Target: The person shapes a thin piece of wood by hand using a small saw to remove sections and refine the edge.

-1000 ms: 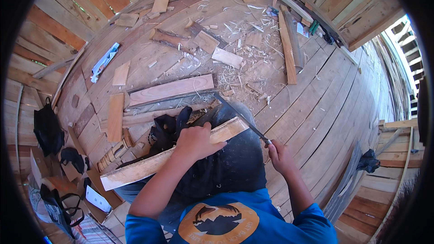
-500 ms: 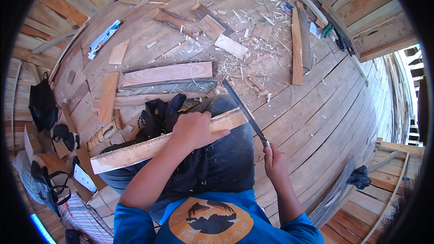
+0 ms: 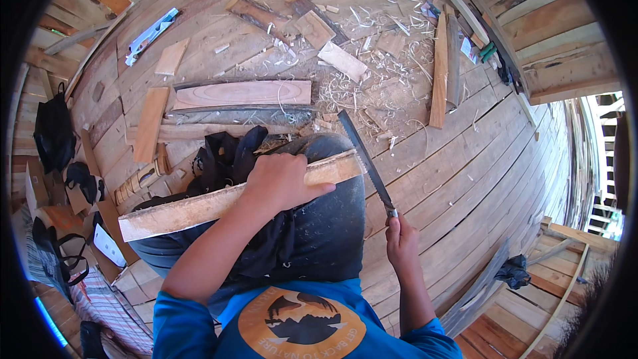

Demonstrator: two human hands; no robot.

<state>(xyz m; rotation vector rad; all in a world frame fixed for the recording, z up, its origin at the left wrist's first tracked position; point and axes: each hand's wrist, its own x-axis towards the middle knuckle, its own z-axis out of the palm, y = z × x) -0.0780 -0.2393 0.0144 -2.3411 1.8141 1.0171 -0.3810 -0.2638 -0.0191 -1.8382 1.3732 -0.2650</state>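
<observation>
A long pale wooden board [image 3: 179, 213] lies slantwise across my thighs, its far end pointing right. My left hand [image 3: 282, 183] is closed over its upper part, thumb stretched along the top toward the right end. In my right hand [image 3: 403, 242] is the handle of a narrow handsaw [image 3: 367, 163], mostly hidden by the fingers. The saw's dark blade points up and left, with its toothed edge toward the board. It crosses close by the board's right end; whether it touches the wood I cannot tell. Dark cloth [image 3: 229, 159] bunches beneath the board.
Curled wood shavings [image 3: 392, 86] litter the plank floor ahead. Several loose boards lie about, including a wide pink-brown plank [image 3: 242, 94] and a long upright-lying strip [image 3: 439, 73]. Bags and cardboard boxes [image 3: 109, 239] crowd the left; a black plastic bag [image 3: 513, 271] is at right.
The saw has shifted slightly relative to the board's right end, its blade standing a little steeper. My left hand keeps its hold on the board. The whole view has moved a little.
</observation>
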